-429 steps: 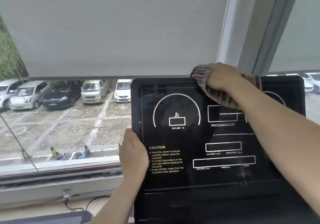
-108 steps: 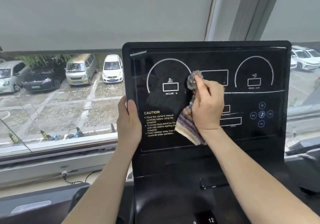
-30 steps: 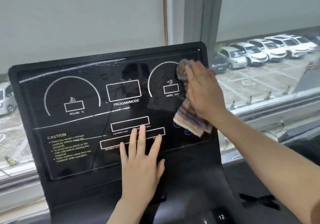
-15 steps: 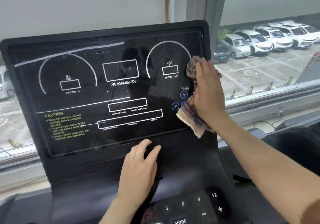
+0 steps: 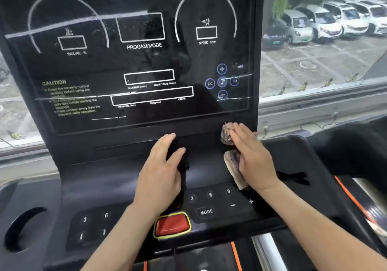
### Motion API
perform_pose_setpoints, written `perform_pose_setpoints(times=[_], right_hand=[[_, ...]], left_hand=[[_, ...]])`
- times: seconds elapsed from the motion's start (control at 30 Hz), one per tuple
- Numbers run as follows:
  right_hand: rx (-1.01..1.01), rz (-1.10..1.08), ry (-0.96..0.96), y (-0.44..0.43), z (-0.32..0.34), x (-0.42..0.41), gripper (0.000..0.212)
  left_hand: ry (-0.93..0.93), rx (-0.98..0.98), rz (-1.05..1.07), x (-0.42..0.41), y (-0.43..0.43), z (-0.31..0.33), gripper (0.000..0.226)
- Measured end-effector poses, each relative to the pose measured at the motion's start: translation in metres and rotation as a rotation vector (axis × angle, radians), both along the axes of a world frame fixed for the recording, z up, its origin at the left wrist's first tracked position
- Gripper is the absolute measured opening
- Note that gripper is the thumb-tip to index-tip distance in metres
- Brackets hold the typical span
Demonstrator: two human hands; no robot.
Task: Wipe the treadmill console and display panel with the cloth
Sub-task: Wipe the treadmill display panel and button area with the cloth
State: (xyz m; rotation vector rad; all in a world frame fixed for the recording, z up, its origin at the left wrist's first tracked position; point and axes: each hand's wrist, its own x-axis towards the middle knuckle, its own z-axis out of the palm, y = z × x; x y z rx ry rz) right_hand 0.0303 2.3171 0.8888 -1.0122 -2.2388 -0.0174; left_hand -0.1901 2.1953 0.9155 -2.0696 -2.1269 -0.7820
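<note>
The black glossy display panel (image 5: 146,61) with white dials and text fills the upper view. Below it the console (image 5: 217,205) slopes toward me with number keys and a MODE key. My right hand (image 5: 253,157) lies flat with straight fingers on the striped brownish cloth (image 5: 227,135), pressing it onto the console ledge just under the display's lower right corner. Part of the cloth bunches out beside my palm. My left hand (image 5: 161,174) rests on the middle of the console with relaxed fingers and holds nothing.
A red stop button (image 5: 171,224) with a yellow rim sits just below my left wrist. A cup holder (image 5: 23,229) is at the console's left end. An orange-striped rail (image 5: 351,199) runs at the right. Behind is a window onto parked cars (image 5: 314,25).
My right hand has carried the cloth down from the display's right side to the ledge beneath it. My left hand stays on the console's middle. The view has tilted downward.
</note>
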Motion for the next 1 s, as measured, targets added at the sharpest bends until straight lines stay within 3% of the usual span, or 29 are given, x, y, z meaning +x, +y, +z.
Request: perform_pose_setpoints(times=[0.13,0.23,0.37,0.47,0.57,0.63,0.67,0.77,0.8,0.93,1.0], right_hand=[[-0.243,-0.065,-0.160,-0.041,-0.006,0.007,0.058],[-0.380,-0.131,-0.182,-0.071,-0.005,0.017,0.053],[-0.339,-0.312,-0.095,-0.114,-0.018,0.028,0.044],[-0.301,-0.412,-0.005,-0.132,-0.019,-0.010,0.042],[-0.228,-0.145,-0.042,-0.169,-0.017,-0.065,0.035],[-0.118,-0.079,-0.112,-0.166,-0.015,-0.055,0.035],[-0.084,-0.141,-0.106,-0.154,-0.014,-0.037,0.036],[-0.193,-0.529,0.160,-0.124,-0.010,-0.003,0.030],[-0.210,-0.528,0.187,-0.128,-0.015,-0.012,0.024],[-0.137,-0.092,-0.002,-0.161,-0.035,-0.034,0.029],[-0.143,-0.255,0.032,-0.134,-0.031,0.001,0.032]], left_hand=[[-0.047,-0.056,-0.005,0.012,-0.009,-0.005,0.050],[-0.094,-0.114,-0.055,0.018,-0.020,-0.009,0.047],[-0.154,-0.161,-0.113,0.011,-0.046,-0.020,0.042],[-0.197,-0.180,-0.103,-0.002,-0.069,-0.030,0.037],[-0.192,-0.188,-0.122,-0.010,-0.086,-0.034,0.035],[-0.167,-0.175,-0.143,-0.016,-0.091,-0.032,0.036],[-0.155,-0.166,-0.146,-0.019,-0.091,-0.032,0.036],[-0.108,-0.182,-0.098,-0.021,-0.092,-0.031,0.035],[-0.067,-0.204,-0.098,-0.017,-0.092,-0.030,0.040],[0.128,-0.272,-0.188,-0.002,-0.090,-0.037,0.070],[0.133,-0.265,-0.193,-0.004,-0.086,-0.035,0.072]])
